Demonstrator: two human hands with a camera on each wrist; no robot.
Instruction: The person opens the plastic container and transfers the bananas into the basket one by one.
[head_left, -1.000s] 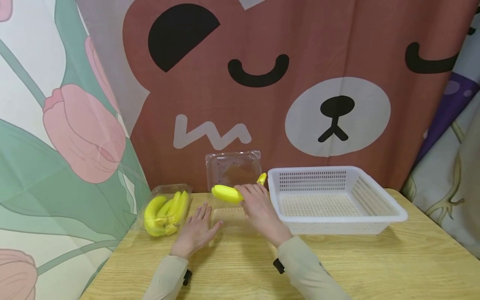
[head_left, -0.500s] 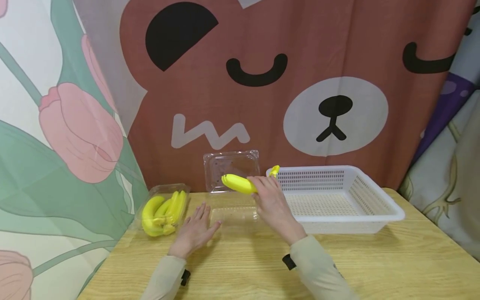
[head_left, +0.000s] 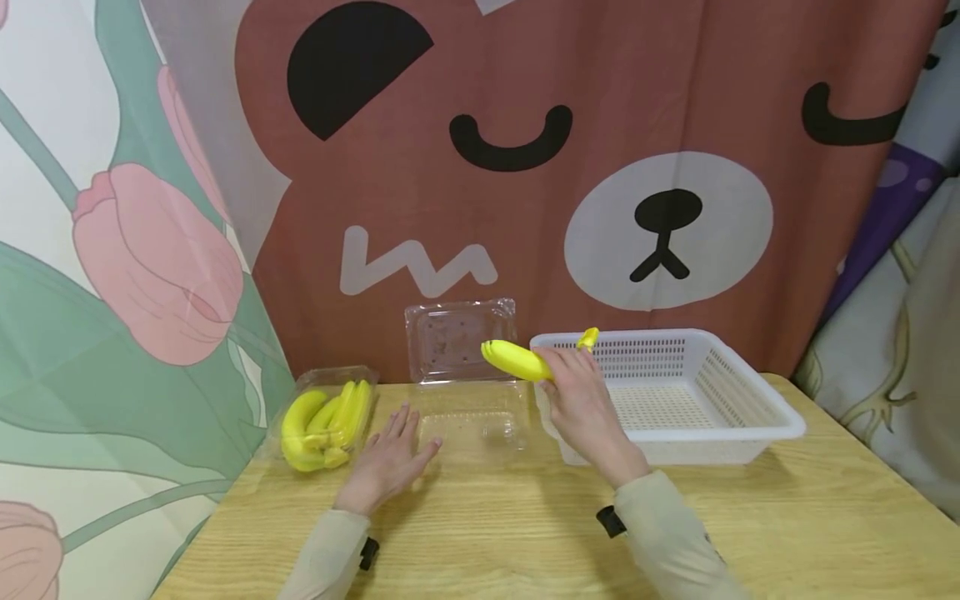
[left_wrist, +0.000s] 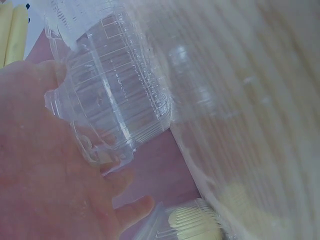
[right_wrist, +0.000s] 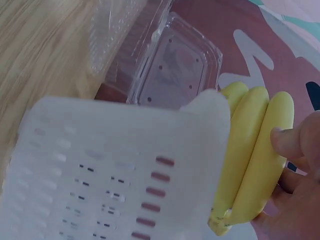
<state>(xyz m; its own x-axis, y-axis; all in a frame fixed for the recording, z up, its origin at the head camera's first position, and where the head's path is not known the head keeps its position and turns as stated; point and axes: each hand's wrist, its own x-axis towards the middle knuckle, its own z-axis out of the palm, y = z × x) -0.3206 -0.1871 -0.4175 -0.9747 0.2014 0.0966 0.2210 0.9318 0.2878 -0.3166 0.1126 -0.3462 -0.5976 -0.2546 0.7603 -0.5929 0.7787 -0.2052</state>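
Observation:
My right hand (head_left: pixel 588 412) grips a bunch of yellow bananas (head_left: pixel 513 360) from above, over the left rim of a white perforated basket (head_left: pixel 705 436). In the right wrist view, several bananas (right_wrist: pixel 265 155) show side by side, the thumb lying across the outermost one. My left hand (head_left: pixel 384 462) has its fingers spread at the left edge of an open clear plastic clamshell box (head_left: pixel 468 433). Seen from the left wrist, those fingers lie along the rim of the ribbed clear box (left_wrist: pixel 112 85). Its lid (head_left: pixel 459 342) stands upright at the back.
At the far left sits a second clear clamshell box (head_left: pixel 307 379) with more bananas (head_left: pixel 303 425) inside. All of it stands on a wood-grain table (head_left: pixel 480 533). Right behind hangs a brown curtain (head_left: pixel 525 233) with a bear print.
With the bananas in it, my right hand has moved right and slightly up, from above the open clear box to the basket's left rim. The left hand stays put.

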